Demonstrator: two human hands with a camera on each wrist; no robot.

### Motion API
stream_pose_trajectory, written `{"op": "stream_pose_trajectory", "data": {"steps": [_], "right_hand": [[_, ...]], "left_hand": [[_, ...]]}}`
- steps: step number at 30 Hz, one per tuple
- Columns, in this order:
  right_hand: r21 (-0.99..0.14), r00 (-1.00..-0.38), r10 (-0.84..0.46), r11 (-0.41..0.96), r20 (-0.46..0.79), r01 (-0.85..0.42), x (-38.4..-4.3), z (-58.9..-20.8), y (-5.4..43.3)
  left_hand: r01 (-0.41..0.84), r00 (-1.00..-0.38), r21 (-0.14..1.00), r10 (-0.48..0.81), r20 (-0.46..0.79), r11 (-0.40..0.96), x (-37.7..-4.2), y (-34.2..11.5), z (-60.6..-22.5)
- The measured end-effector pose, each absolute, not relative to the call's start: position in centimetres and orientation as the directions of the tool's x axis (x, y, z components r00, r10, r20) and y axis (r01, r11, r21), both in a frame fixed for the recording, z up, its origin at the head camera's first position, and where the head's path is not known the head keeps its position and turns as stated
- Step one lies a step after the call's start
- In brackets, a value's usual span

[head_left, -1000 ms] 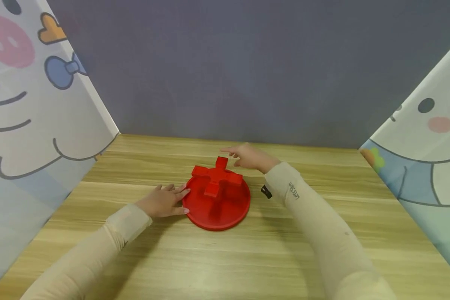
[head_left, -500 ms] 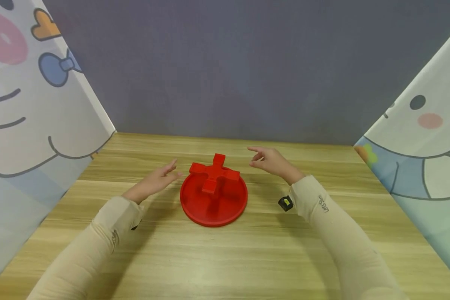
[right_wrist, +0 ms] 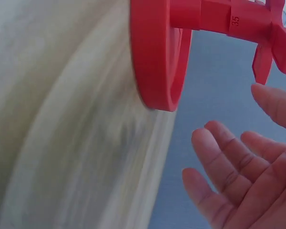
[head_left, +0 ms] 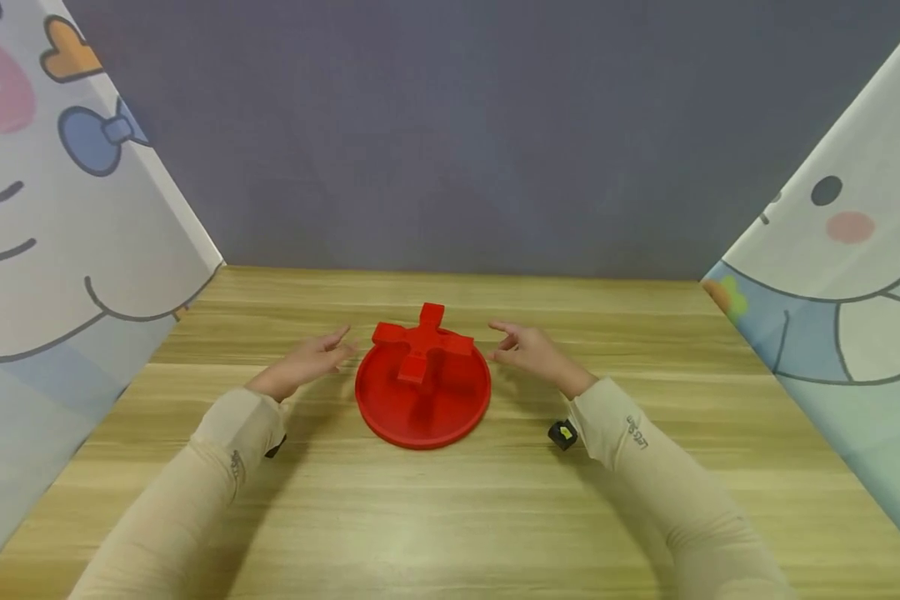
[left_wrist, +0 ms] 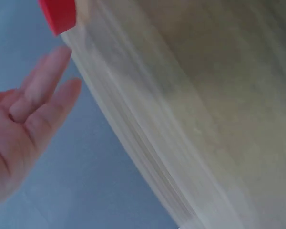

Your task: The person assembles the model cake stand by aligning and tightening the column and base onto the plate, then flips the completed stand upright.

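Note:
A red round dish-like base (head_left: 420,429) stands on the wooden table, with a cross-shaped red top (head_left: 423,340) raised above it. The right wrist view shows a red post (right_wrist: 214,15) marked "35" joining the two. Left of the cross, my left hand (head_left: 303,362) hovers with fingers extended, holding nothing. On the other side my right hand (head_left: 536,354) is held with its fingers loosely bent and spread, also holding nothing. Its thumb (right_wrist: 271,102) comes close to an arm of the cross; whether they touch I cannot tell.
The light wood table (head_left: 435,533) runs back to a grey panel (head_left: 450,142). White cartoon-printed panels stand at the left (head_left: 112,242) and right (head_left: 870,250). A small black device (head_left: 562,433) sits by the right cuff.
My left hand has come off the base's rim and drawn to the left. My right hand has gone from behind the cross to its right side, then lower. The red object stays in place.

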State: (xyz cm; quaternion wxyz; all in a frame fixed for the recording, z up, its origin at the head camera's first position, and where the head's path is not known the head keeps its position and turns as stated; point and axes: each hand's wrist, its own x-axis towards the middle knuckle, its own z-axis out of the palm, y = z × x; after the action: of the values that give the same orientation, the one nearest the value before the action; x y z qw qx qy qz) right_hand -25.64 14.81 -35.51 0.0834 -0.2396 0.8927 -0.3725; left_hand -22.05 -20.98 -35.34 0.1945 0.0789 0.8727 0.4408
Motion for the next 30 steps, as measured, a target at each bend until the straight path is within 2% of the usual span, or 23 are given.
{"op": "stream_pose_trajectory", "data": {"steps": [3,9,22,30], "right_hand": [[-0.749,-0.870,-0.493,0.580,-0.009,-0.321,-25.7,-35.9,14.8],[-0.814,-0.827,-0.526,0.558,-0.197,-0.161,-25.8,-36.7,14.8],[-0.820,-0.823,-0.453,0.572,-0.343,0.027,-24.6,-38.2,14.0],[-0.832,-0.801,-0.438,0.540,-0.408,0.128,-23.9,-39.2,13.5]], "left_hand": [[-0.084,-0.877,0.769,0.319,-0.359,0.634,-22.2,-20.6,-35.6],[-0.153,-0.817,0.685,0.299,-0.493,0.712,-22.0,-19.7,-35.8],[-0.266,-0.741,0.713,0.335,-0.581,0.649,-22.7,-19.0,-36.1],[-0.230,-0.752,0.663,0.302,-0.585,0.712,-22.8,-17.9,-37.0]]}}
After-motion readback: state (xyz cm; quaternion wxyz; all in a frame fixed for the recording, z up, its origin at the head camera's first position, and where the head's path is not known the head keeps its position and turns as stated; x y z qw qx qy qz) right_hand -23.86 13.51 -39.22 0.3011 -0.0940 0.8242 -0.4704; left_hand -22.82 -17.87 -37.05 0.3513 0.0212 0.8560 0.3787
